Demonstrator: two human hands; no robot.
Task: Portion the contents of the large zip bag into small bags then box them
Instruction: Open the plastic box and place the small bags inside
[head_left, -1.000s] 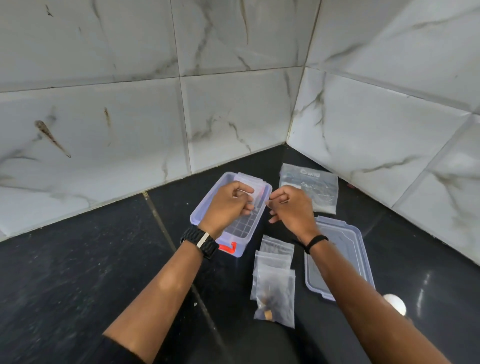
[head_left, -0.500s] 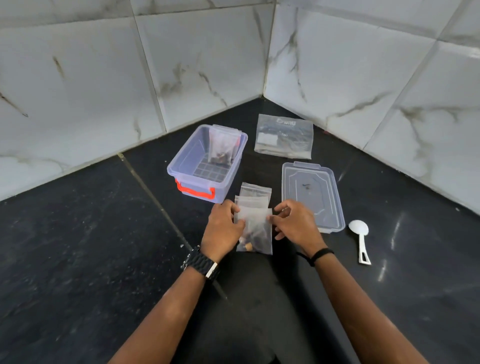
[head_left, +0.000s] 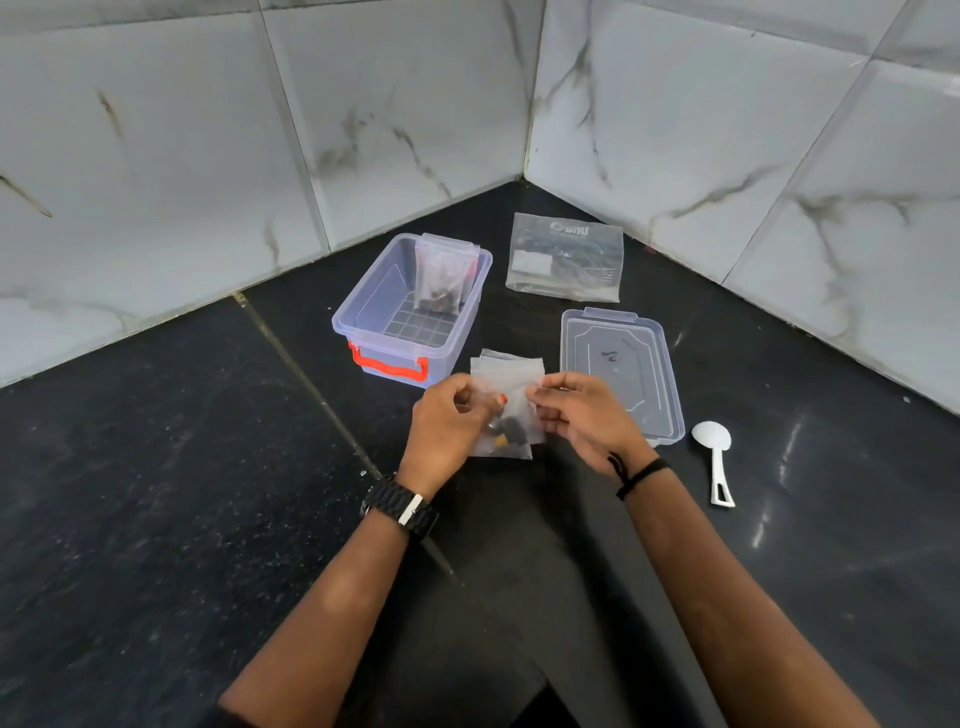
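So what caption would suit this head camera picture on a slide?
Both hands, left and right, pinch a small filled bag beside the open box.

A corner is formed by two walls (head_left: 415, 104) clad in big glossy white tiles, marbled with grey and brownish veins, and thin grout lines can be seen between them. The corner seam (head_left: 531, 88) is set a bit right of centre. Below, a black polished stone surface (head_left: 156, 467) is laid, speckled with fine white flecks and split by a pale joint line running diagonally. Soft light reflections are picked up on the right side.
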